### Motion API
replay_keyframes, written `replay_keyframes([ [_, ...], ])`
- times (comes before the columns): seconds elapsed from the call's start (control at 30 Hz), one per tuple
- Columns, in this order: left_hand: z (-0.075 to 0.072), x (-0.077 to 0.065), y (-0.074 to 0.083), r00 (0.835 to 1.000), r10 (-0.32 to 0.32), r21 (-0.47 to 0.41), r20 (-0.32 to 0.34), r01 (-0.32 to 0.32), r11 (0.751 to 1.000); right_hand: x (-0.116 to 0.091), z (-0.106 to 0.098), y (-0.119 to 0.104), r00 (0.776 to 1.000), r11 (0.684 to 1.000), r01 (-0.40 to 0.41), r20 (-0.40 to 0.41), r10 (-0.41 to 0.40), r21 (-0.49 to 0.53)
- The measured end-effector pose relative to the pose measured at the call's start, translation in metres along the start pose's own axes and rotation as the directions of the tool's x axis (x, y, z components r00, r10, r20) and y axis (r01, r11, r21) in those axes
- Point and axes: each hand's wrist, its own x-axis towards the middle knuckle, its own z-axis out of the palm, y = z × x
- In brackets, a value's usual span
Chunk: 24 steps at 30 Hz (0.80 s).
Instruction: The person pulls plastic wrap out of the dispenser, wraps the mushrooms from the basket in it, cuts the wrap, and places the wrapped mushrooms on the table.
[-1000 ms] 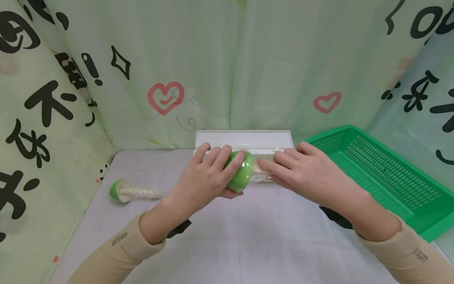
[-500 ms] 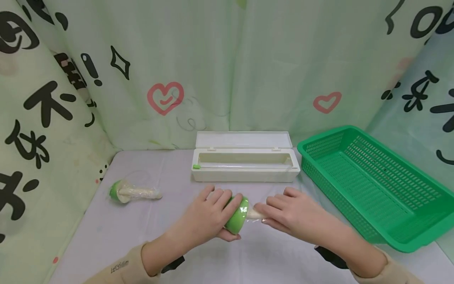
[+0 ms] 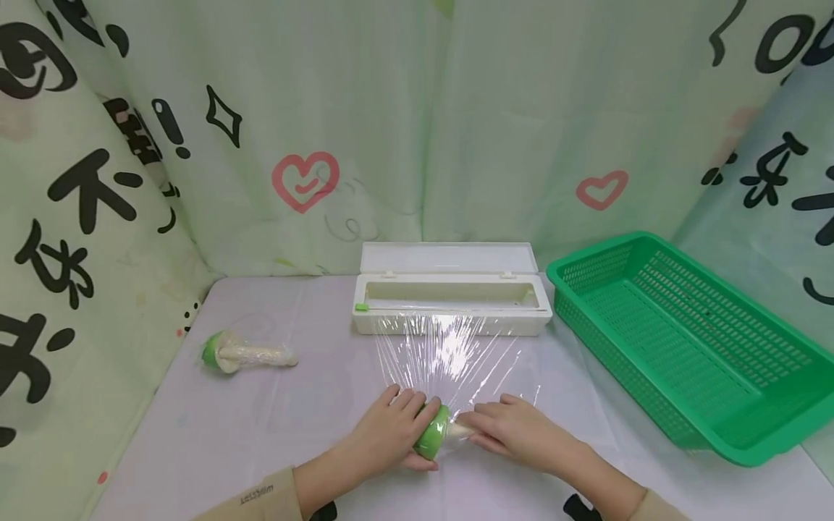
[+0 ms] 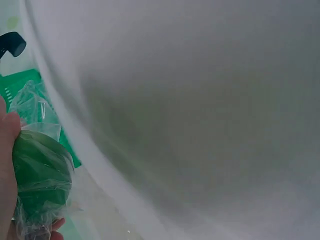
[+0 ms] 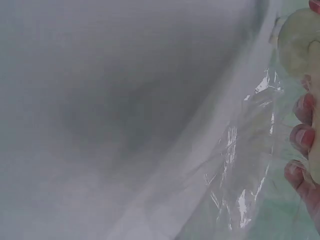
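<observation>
A toy-like mushroom with a green cap and a cream stem lies sideways between both hands, wrapped in clear film. My left hand grips the cap from the left, fingers over its top and thumb beneath. The stem is held by my right hand, its fingers curled round it through the film. A sheet of cling film stretches from the white film dispenser to the mushroom. In the left wrist view, the green cap shows under crinkled film beside the left hand.
Another green-capped mushroom, film-wrapped, lies on the white tablecloth at the left. A green basket stands at the right. The dispenser's lid is raised at the back, before the printed curtain.
Both hands have drawn the mushroom from over the dispenser toward the near edge of the table. A fan of film now spans between dispenser and mushroom.
</observation>
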Motion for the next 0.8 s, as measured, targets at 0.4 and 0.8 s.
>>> replay_keyframes([
  [0.4, 0.023, 0.008, 0.004, 0.984, -0.010, -0.036, 0.179, 0.017, 0.999, -0.002, 0.030, 0.013, 0.993, 0.997, -0.065, 0.099, 0.069, -0.042],
  [0.8, 0.028, 0.021, -0.004, 0.974, -0.050, -0.164, 0.223, 0.088, 0.983, 0.000, 0.036, 0.015, 0.992, 0.989, -0.119, 0.038, 0.122, -0.083],
])
